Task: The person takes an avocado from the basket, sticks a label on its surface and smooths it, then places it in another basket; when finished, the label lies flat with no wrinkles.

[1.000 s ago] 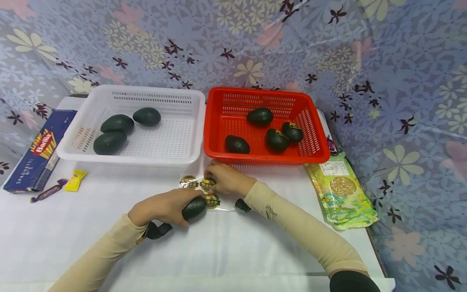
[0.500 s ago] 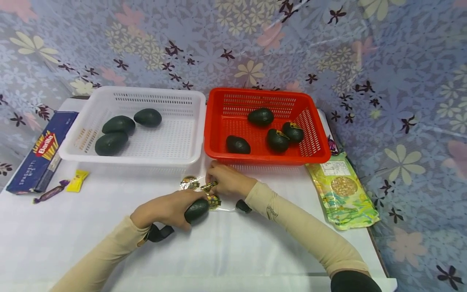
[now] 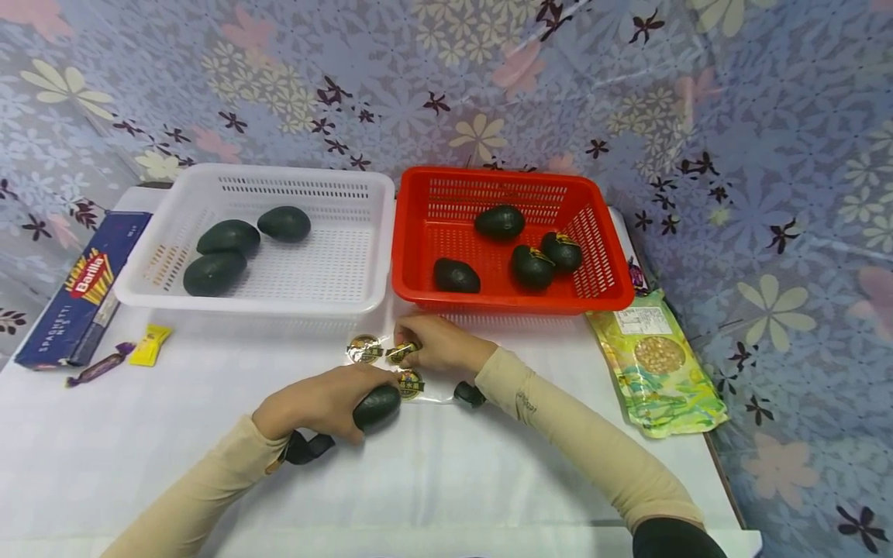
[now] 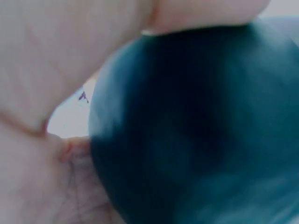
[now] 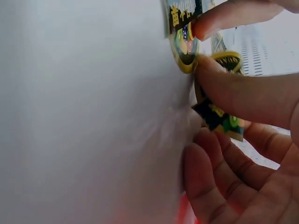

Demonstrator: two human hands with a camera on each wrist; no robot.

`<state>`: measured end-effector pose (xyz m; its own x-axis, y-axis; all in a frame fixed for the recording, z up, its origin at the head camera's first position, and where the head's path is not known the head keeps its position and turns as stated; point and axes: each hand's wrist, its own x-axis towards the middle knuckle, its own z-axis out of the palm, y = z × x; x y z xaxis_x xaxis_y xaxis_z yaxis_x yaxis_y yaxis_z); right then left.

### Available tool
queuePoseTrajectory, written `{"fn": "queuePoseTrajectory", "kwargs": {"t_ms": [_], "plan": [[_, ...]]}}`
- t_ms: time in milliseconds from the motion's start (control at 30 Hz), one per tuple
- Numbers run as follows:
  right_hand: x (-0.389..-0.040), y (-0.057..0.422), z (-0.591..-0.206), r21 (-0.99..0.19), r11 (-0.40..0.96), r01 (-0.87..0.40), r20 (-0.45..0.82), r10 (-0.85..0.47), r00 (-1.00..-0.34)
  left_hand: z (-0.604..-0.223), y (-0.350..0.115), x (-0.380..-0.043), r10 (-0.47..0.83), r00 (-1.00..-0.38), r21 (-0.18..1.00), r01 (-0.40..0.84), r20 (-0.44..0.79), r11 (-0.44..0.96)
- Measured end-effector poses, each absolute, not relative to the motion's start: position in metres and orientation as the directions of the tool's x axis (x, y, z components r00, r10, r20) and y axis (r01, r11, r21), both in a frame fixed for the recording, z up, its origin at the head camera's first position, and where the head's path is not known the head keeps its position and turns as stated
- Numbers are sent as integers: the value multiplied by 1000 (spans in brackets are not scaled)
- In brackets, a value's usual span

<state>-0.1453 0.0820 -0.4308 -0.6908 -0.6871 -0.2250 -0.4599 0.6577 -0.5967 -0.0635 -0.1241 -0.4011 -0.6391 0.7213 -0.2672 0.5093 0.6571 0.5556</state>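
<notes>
My left hand grips a dark green avocado low over the white-covered table, fingers over its top and thumb along its near side. The avocado fills most of the left wrist view. My right hand pinches a black-and-gold fruit sticker above a clear sheet. In the right wrist view the thumb presses on this sticker, which is bent up off the sheet. Two more round stickers lie flat: one to the left, one nearer the avocado.
Behind the hands stand a white basket with three avocados and a red basket with several, two bearing stickers. A spaghetti box, a purple candy and a yellow candy lie left. A green-yellow food bag lies right.
The sticker under my right fingers, flat one second ago, has been peeled up and now bends. My right hand has drawn slightly nearer; the left hand with the avocado has shifted slightly right.
</notes>
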Motion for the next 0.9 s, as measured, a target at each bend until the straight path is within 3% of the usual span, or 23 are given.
{"fn": "queuePoseTrajectory", "kwargs": {"t_ms": [567,700,900], "plan": [[-146,96,-433,-716,587,-377,-195,-687,-700,-398,-121,-63,713,-648,555,502,-266,663],[-143,102,-431,-737,562,-376,-170,-692,-701,-398,-123,-65,717,-645,602,471,-264,645],[-137,110,-422,-775,507,-377,-125,-708,-695,-390,-132,-70,697,-690,694,404,-198,597]]}}
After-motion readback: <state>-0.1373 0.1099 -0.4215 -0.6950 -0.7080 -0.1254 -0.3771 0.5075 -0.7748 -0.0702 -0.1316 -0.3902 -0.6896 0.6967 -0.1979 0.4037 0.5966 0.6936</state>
